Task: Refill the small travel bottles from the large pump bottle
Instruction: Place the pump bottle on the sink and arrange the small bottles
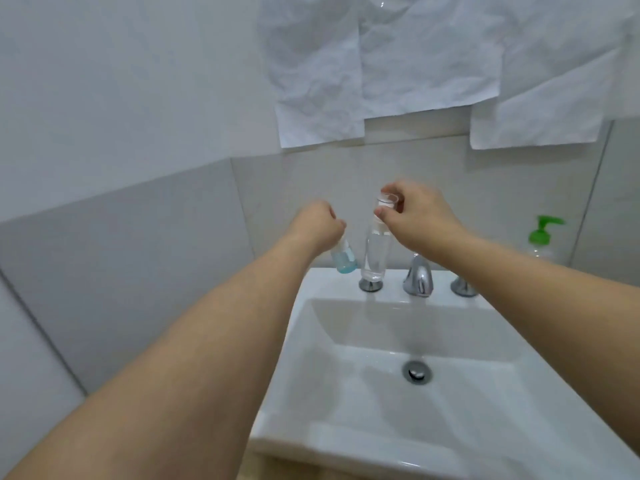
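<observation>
Now, line by line:

Clear travel bottle (373, 252): tall, see-through and upright, standing at the back of the sink ledge over the left chrome tap base (371, 285); a little clear liquid shows near its bottom.
Clear cap (388, 201): sits at the top of the tall bottle, between the right thumb and forefinger.
Right hand (414, 216): above and just right of the bottle, thumb and fingers curled and pinching the clear cap; the bottle body hangs below the hand, uncovered.
Blue travel bottle (344, 259): small, clear, part filled with blue liquid, tilted, its base close to the ledge just left of the tall bottle; whether the base touches the ledge cannot be told.
Left hand (320, 225): fist closed round the top of the blue bottle, so the neck and cap are hidden; the bottle pokes out beneath the hand.
Two bottles: side by side, very near; contact between them cannot be told.
Pump bottle (541, 237): green pump head on a clear body, standing at the far right by the tiled wall, well apart from both hands.
Faucet (419, 277): chrome spout in the middle of the ledge, right of the tall bottle.
Sink (346, 393): white rectangular basin with a chrome drain (417, 371).
Wall: crumpled white paper sheets (429, 64) hang above the sink.
</observation>
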